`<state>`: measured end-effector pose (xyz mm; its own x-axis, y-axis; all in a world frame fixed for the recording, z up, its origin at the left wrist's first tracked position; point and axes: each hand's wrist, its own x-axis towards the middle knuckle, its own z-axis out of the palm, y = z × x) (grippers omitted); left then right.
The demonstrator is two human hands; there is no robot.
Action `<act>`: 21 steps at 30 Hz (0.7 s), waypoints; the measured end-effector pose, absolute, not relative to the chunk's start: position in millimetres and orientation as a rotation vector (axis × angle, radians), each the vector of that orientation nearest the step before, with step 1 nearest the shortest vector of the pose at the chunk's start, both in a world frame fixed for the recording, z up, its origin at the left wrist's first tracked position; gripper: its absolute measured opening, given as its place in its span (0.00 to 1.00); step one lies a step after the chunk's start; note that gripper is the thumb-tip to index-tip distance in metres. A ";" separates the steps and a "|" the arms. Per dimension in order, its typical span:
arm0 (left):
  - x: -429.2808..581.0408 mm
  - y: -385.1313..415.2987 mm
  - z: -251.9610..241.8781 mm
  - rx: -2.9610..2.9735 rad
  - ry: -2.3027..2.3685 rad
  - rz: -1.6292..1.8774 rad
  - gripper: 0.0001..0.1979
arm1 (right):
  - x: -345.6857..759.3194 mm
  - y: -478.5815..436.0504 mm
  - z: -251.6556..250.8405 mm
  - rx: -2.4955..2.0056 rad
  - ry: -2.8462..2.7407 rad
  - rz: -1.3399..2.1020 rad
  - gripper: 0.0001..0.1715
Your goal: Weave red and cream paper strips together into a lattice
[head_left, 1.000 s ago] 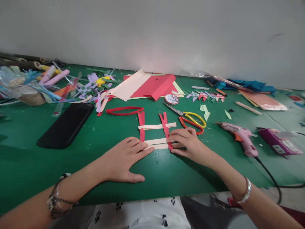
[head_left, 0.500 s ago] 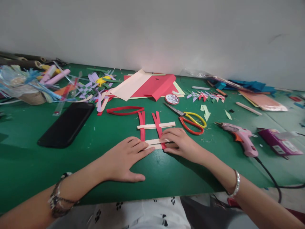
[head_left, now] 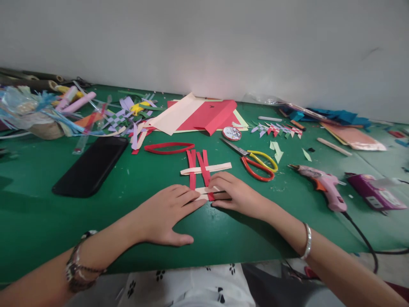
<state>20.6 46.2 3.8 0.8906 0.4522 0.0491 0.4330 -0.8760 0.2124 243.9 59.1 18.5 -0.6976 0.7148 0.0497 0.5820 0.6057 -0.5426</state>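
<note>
Two folded red paper strips and two folded cream paper strips cross each other on the green table in front of me. The upper cream strip [head_left: 220, 167] lies across the left red strip [head_left: 192, 164] and the right red strip [head_left: 204, 170]. My left hand [head_left: 169, 209] rests flat, thumb out, its fingertips on the left end of the lower cream strip [head_left: 202, 191]. Closed around the near end of the right red strip, where it meets the lower cream strip, is my right hand [head_left: 236, 194]. Its fingers partly hide that crossing.
Red-and-yellow scissors [head_left: 258, 164], a pink glue gun [head_left: 326, 185] and a purple box [head_left: 375, 192] are on the right. A black phone [head_left: 91, 166] lies left. Behind are a red paper loop [head_left: 169, 148], paper sheets [head_left: 207, 117] and a round tin [head_left: 231, 133].
My right hand has slid left, bringing the right red strip closer to the left one. The top of that strip has spread into two legs. My left hand has stayed nearly still.
</note>
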 end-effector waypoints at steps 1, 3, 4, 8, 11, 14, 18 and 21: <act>20.1 46.3 4.1 2.857 0.679 0.145 0.34 | 244.5 58.5 19.4 -1.069 -2.560 0.785 0.11; 18.9 46.5 4.6 2.849 0.674 0.148 0.34 | 245.6 57.8 20.7 -1.082 -2.537 0.860 0.10; 18.1 46.7 4.8 2.844 0.671 0.146 0.33 | 245.7 57.9 21.0 -1.092 -2.527 0.870 0.10; 13.8 47.7 5.5 2.810 0.664 0.138 0.34 | 243.6 59.6 20.1 -1.061 -2.545 0.811 0.09; 10.5 48.1 6.0 2.789 0.657 0.113 0.34 | 240.5 60.5 19.1 -1.036 -2.546 0.802 0.08; 7.3 47.6 6.7 2.771 0.663 0.101 0.34 | 236.9 59.9 19.2 -1.063 -2.524 0.810 0.07; 3.8 46.6 6.9 2.776 0.682 0.125 0.33 | 231.4 59.2 18.0 -1.058 -2.526 0.776 0.07; 3.1 46.8 6.5 2.794 0.673 0.110 0.33 | 228.1 60.0 15.3 -1.014 -2.534 0.747 0.07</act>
